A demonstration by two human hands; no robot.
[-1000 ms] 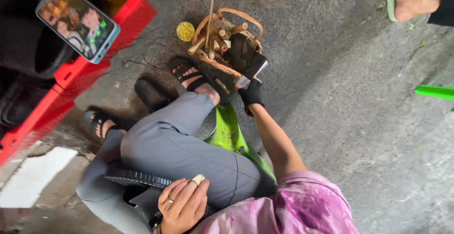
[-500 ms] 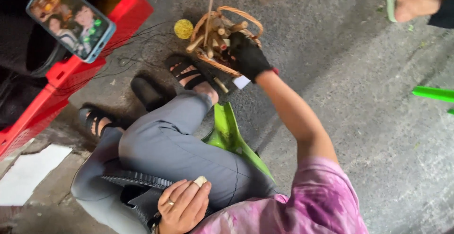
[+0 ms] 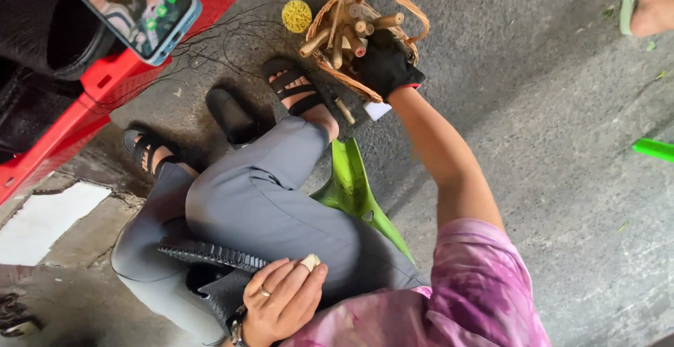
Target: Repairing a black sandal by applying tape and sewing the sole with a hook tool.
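Observation:
My right hand (image 3: pixel 385 64), in a black glove, reaches forward into a woven basket (image 3: pixel 415 18) on the ground. It is closed around the near ends of several short bamboo sticks (image 3: pixel 349 35) that stand in the basket. My left hand (image 3: pixel 282 301) rests on my grey-trousered thigh, fingers together. It has a ring, a taped fingertip and a wrist watch. It lies beside a black ribbed object (image 3: pixel 210 257) on my lap; whether it grips this is unclear. I sit on a low green stool (image 3: pixel 354 189).
A phone (image 3: pixel 133 3) with a lit screen leans on a red crate (image 3: pixel 112 77) at the upper left. A yellow round pad (image 3: pixel 296 16), thin dark wires, a black shoe (image 3: pixel 232 115) and a white card (image 3: pixel 377 110) lie near my sandalled feet. Another person's foot (image 3: pixel 649 3) is at the top right.
My right hand moved from the basket's near edge up into the basket and onto the sticks. The view came closer to the ground. My left hand stayed on my lap.

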